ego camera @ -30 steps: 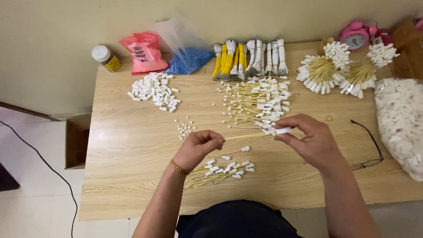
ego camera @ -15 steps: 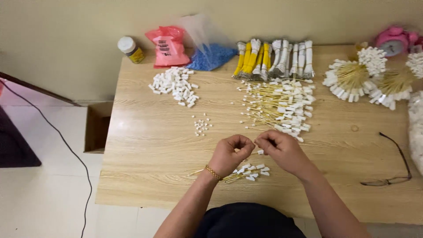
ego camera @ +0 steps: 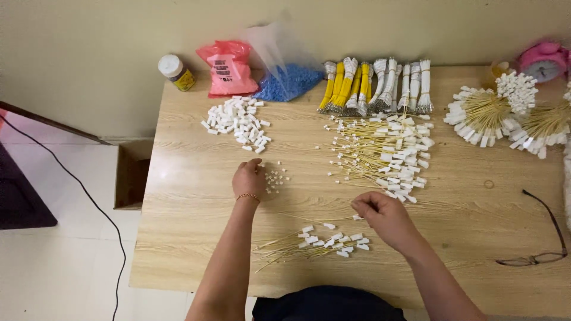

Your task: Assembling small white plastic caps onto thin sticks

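Note:
My left hand (ego camera: pixel 248 178) reaches forward over the wooden table (ego camera: pixel 190 238), fingertips at a small cluster of tiny white pieces (ego camera: pixel 275 178); whether it holds one I cannot tell. My right hand (ego camera: pixel 380 215) has its fingers curled, pinching a thin yellow wire with a white end near the front edge of a loose spread of yellow wires with white connectors (ego camera: pixel 383 156). Between my arms lies a small pile of the same wires (ego camera: pixel 318 242).
A heap of white plastic housings (ego camera: pixel 238 122) lies at the back left, with a small jar (ego camera: pixel 175 72), a pink bag (ego camera: pixel 227 68) and a bag of blue pieces (ego camera: pixel 288 80). Yellow and white wire bundles (ego camera: pixel 375 86), fanned wire bunches (ego camera: pixel 485 113), a pink clock (ego camera: pixel 544 60) and glasses (ego camera: pixel 541 238) fill the right.
My hands were together at the table's middle; my left hand has gone forward to the tiny white pieces, and my right has shifted right and nearer. The view also moved.

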